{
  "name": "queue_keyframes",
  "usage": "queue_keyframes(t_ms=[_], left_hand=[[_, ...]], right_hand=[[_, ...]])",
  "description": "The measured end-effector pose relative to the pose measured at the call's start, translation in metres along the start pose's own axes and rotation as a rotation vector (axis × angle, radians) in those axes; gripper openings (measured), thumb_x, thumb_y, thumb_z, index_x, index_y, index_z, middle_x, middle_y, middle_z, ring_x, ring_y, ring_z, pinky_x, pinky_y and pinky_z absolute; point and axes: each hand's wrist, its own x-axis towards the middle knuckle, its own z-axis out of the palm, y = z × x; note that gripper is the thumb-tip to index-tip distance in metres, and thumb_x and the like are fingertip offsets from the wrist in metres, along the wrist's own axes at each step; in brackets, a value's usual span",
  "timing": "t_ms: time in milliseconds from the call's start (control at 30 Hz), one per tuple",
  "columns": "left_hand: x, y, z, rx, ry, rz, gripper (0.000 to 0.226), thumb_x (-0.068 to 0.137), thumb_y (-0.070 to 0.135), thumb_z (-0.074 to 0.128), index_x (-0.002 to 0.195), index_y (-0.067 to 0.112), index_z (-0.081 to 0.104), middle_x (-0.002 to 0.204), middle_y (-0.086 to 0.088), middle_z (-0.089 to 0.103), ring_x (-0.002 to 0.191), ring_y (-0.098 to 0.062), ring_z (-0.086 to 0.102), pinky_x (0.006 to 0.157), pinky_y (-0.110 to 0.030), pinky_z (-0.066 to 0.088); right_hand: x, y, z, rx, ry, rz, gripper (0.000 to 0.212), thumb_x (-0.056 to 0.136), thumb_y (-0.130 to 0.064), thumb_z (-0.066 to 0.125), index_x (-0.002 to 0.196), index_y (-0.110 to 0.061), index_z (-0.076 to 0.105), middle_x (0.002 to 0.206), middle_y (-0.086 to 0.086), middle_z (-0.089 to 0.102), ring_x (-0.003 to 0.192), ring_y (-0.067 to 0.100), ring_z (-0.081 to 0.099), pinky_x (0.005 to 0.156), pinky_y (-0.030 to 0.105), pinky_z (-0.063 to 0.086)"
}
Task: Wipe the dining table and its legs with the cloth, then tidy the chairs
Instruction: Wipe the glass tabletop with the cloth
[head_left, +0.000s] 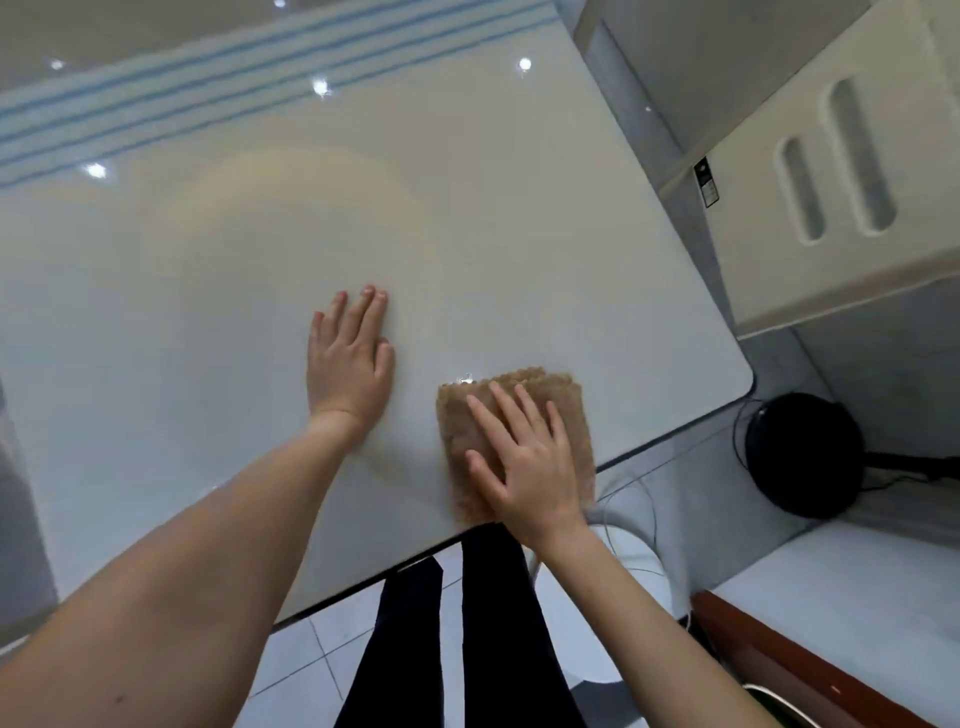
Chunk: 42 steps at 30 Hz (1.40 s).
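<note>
The right hand (524, 462) is pressed flat, fingers spread, on the tan cloth (519, 441). The left hand (350, 358) is laid open, palm down, on the glossy dining table (208, 291).

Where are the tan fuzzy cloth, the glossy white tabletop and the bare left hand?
tan fuzzy cloth (524, 395): head view, its far edge beyond the fingertips.
glossy white tabletop (234, 291): head view, bare surface left of the hands.
bare left hand (349, 364): head view, back of the hand, flat on the table.
</note>
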Motion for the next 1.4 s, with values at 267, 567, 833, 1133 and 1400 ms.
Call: queue_keyframes(t_ms=[267,567,833,1133,1400], left_hand=[[-0.033,-0.007,-0.03,0.092,-0.179,0.14,0.064,0.082,0.028,0.025,0.141,0.01,0.042,0.145,-0.009,0.045,0.135,-0.035,0.038,0.112,-0.043,0.031],[-0.159,-0.025,-0.049,-0.065,-0.355,0.085,0.047,0.089,0.015,0.045,0.136,0.019,0.047,0.143,0.002,0.046,0.132,-0.023,0.041,0.108,-0.034,0.036],[-0.242,-0.061,-0.109,-0.44,-0.064,-0.499,0.031,0.092,0.014,0.048,0.122,0.012,0.058,0.12,-0.008,0.062,0.11,-0.024,0.058,0.092,-0.033,0.044],[-0.403,-0.054,-0.087,-0.689,0.309,-1.17,0.022,0.094,0.017,0.049,0.112,0.015,0.061,0.11,-0.005,0.063,0.102,-0.024,0.06,0.084,-0.03,0.042],[-0.554,0.062,-0.012,-0.891,0.548,-1.827,0.02,0.094,0.016,0.049,0.107,0.018,0.062,0.101,-0.001,0.065,0.09,-0.022,0.06,0.076,-0.027,0.039]], right_hand=[[-0.018,0.001,-0.021,0.065,0.064,0.61,0.065,0.09,-0.042,0.056,0.14,-0.006,0.038,0.134,0.013,0.047,0.118,0.032,0.045,0.101,0.04,0.038],[-0.027,-0.025,-0.064,0.86,0.051,0.825,0.006,0.084,-0.016,0.068,0.086,-0.013,0.065,0.08,0.002,0.068,0.071,0.013,0.061,0.055,0.017,0.044],[-0.02,-0.067,-0.105,0.941,-0.085,0.413,0.008,0.084,-0.014,0.069,0.081,-0.006,0.068,0.071,0.002,0.067,0.068,0.017,0.06,0.063,0.033,0.049],[-0.008,-0.126,-0.083,0.765,-0.507,0.016,0.013,0.082,-0.015,0.071,0.079,-0.004,0.066,0.07,0.007,0.065,0.069,0.018,0.058,0.064,0.035,0.047],[-0.054,-0.207,-0.037,0.416,-0.896,-0.443,0.025,0.079,-0.021,0.069,0.066,-0.006,0.054,0.058,0.004,0.049,0.056,0.014,0.044,0.056,0.032,0.033]])
